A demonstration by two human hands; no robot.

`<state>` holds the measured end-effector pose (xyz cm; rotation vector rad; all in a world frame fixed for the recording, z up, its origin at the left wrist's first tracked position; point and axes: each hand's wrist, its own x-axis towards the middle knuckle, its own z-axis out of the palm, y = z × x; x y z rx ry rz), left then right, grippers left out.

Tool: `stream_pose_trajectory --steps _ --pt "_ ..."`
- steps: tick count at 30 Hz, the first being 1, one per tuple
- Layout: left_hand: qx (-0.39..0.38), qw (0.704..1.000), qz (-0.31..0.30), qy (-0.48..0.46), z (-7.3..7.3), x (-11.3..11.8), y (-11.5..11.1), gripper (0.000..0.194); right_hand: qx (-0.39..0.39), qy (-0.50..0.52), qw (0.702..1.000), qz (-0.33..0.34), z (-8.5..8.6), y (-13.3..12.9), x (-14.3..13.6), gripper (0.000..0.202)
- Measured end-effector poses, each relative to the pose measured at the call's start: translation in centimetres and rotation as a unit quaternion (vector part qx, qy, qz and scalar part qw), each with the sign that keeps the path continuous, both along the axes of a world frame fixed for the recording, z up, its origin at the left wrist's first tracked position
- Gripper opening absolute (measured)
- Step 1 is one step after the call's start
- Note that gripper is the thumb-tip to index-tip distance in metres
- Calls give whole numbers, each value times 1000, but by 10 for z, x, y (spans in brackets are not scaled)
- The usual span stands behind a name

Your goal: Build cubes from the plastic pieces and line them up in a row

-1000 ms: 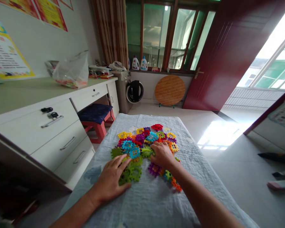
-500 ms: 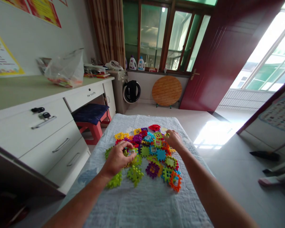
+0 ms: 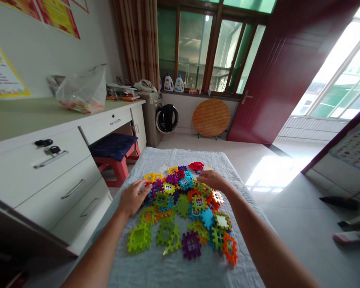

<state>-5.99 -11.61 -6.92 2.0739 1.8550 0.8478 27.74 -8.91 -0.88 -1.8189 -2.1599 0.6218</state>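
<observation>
A spread of plastic building pieces with toothed edges, in green, blue, purple, orange, yellow and red, lies on a pale blue cloth. My left hand is at the pile's left edge, thumb apart from the fingers, touching or just beside a purple piece. Across the pile, my right hand reaches in from the right, its fingers stretched left over the pieces; the fingertips are partly hidden. Nearer me lie a green square piece, a green triangular piece, a dark purple window piece and an orange piece.
On the left is a desk with drawers, a plastic bag on top. A stool with a dark cushion stands beside it. Behind are a washing machine, a round wooden board and a dark red door.
My left hand has moved left and no longer holds a piece above the pile. My right hand has shifted left and slightly lower over the pieces. The view has tilted slightly.
</observation>
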Motion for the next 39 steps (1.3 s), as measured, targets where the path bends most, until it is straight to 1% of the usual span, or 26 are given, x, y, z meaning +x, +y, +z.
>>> stream_pose_trajectory --steps 1,3,5,6,8,11,13,15,18,20,22,23,25,26,28,30,31,32,33,35,36,37,38,39 --pt "-14 999 -25 -20 -1 0 1 46 18 -7 999 -40 -1 11 -2 38" --pt "-29 995 -74 -56 1 4 -1 48 38 -14 995 -97 -4 35 -8 49" --pt "-36 989 -112 -88 5 10 -6 48 39 -16 991 -129 -9 55 -15 62" --pt "-42 986 -125 -104 7 13 -8 47 35 -15 990 -132 -12 63 -18 65" --pt "-56 978 -141 -144 11 15 -12 46 22 -11 993 -111 -16 73 -24 62" --pt "-73 960 -163 -215 12 14 -14 43 3 -6 998 -60 -21 72 -34 49" --pt "-74 953 -169 -240 12 13 -12 41 -3 -2 1000 -31 -22 61 -39 45" --pt "-59 958 -163 -228 10 13 -9 40 -7 6 1000 14 -20 46 -41 42" --pt "-18 976 -137 -167 6 15 -5 40 -2 14 994 105 -11 20 -38 36" --pt "-2 984 -124 -129 4 16 -2 42 9 6 986 168 -3 2 -33 30" --pt "16 991 -99 -93 5 18 2 44 21 0 974 227 8 -17 -27 22" --pt "28 994 -82 -73 6 21 5 45 25 4 970 244 14 -26 -23 19" --pt "53 997 -54 -26 13 29 15 46 17 18 964 265 29 -45 -16 21" --pt "59 997 -53 2 17 35 22 47 10 34 959 281 36 -54 -12 22" --pt "49 993 -85 61 27 51 41 47 -11 83 944 318 50 -71 -4 24" --pt "8 985 -119 124 33 70 63 49 -28 141 935 325 58 -83 6 24" --pt "-20 980 -129 147 35 80 74 49 -28 167 936 307 58 -87 11 25" --pt "-36 978 -137 154 36 89 83 50 -21 187 942 276 55 -89 16 26" --pt "-51 975 -144 160 36 98 91 51 -3 198 953 230 48 -89 22 27" --pt "-83 971 -153 163 33 112 102 54 60 190 975 98 26 -85 33 32" --pt "-98 969 -160 163 32 116 105 55 103 168 980 14 13 -82 37 34" --pt "-112 966 -169 162 31 120 106 56 132 139 979 -64 -1 -78 41 38" --pt "-124 962 -181 160 30 122 105 56 133 112 976 -130 -15 -74 44 43" --pt "-135 959 -195 158 30 124 103 56 117 95 974 -167 -27 -71 45 48"
